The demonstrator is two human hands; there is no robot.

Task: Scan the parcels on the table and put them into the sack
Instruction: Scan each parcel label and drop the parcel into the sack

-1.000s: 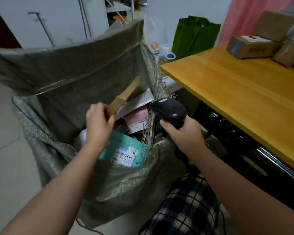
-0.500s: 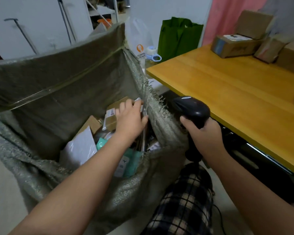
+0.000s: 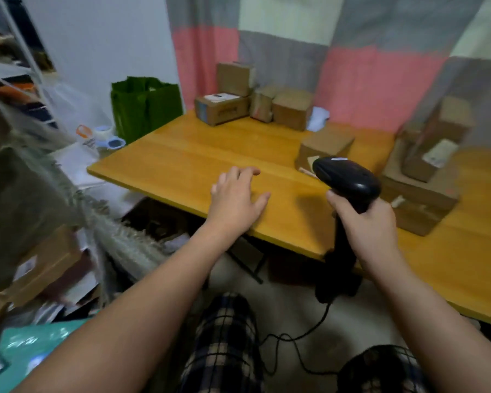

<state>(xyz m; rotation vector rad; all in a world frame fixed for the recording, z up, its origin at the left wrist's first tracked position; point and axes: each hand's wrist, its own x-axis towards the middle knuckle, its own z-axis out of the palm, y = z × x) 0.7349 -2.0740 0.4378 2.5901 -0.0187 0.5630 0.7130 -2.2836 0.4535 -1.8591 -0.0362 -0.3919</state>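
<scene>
**Parcels on the desk, sack at its left end**

Brown cardboard parcels (image 3: 223,110) sit in a cluster at the far edge of the yellow wooden desk (image 3: 182,163), one of them stacked on another. A single brown box (image 3: 326,144) lies nearer the middle, and a taller pile of boxes (image 3: 417,199) stands at the right. The grey-green woven sack (image 3: 20,188) is off the desk's left end and blurred. A flat brown carton (image 3: 48,259) and a teal plastic mailer (image 3: 31,344) show within it.

The left hand (image 3: 237,198) is over the desk's near edge, palm down, fingers loosely spread and holding nothing. Whether it touches the wood cannot be told. The right hand (image 3: 366,225) is wrapped round the handle of a black handheld barcode scanner (image 3: 347,177). The scanner's head is in front of the single box, and its black cable (image 3: 295,344) trails down to the floor. A green bag (image 3: 145,103) stands beyond the desk's left corner.
</scene>
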